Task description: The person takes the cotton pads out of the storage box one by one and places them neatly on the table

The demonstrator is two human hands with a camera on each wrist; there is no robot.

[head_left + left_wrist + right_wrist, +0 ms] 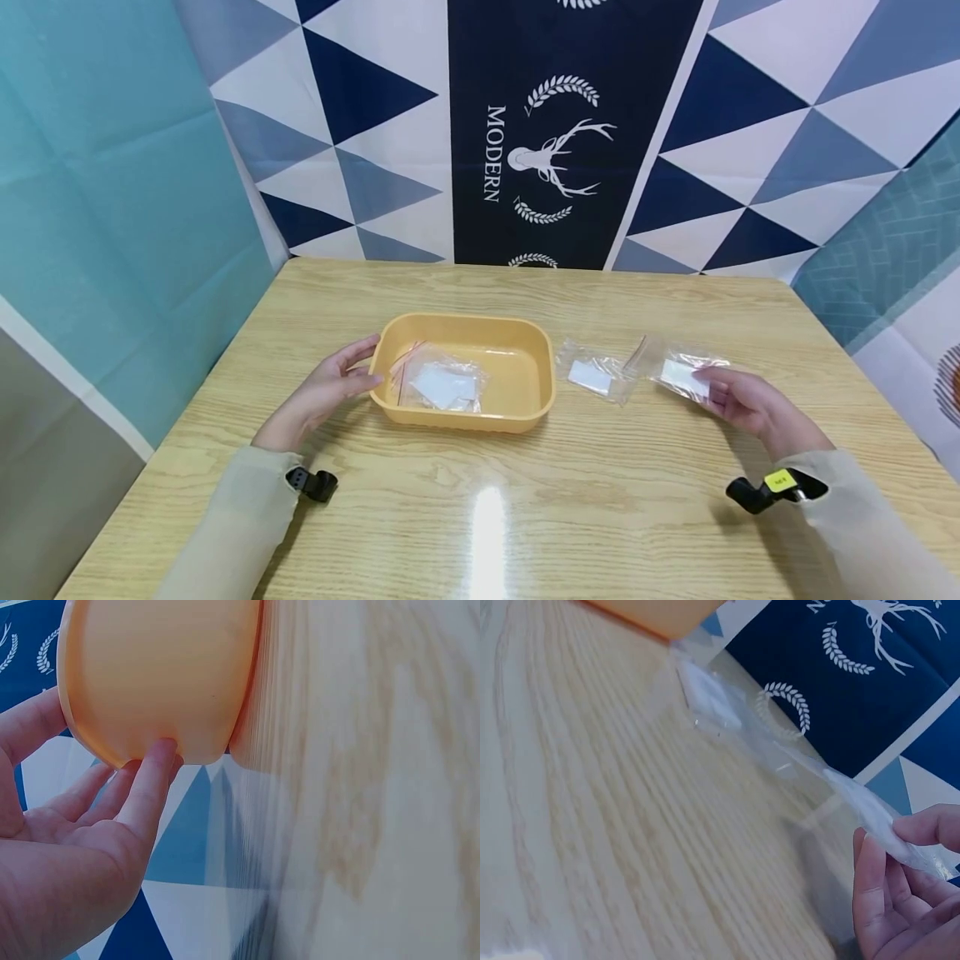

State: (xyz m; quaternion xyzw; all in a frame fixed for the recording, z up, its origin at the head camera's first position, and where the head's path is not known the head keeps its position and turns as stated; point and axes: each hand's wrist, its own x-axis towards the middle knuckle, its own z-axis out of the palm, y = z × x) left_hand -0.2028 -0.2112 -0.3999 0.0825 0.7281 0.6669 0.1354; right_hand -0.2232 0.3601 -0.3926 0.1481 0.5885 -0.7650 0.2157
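A yellow plastic tray (525, 333) stands on the table, holding clear zip bags with white contents (444, 385) in its left part. My left hand (330, 383) is at the tray's left end. In the left wrist view its fairly straight fingers (150, 780) touch the outer wall and rim. At the right, my right hand (750, 404) pinches a clear zip bag (684, 373) with a white piece inside, between thumb and fingers. The right wrist view shows this bag (862, 802) tilted up off the table. Another such bag (591, 375) lies between it and the tray.
The wooden table (405, 517) reaches back to a patterned cloth (390, 117) with blue triangles and a deer print. A teal cloth (120, 217) hangs on the left side. Each sleeve carries a black wrist device (311, 483).
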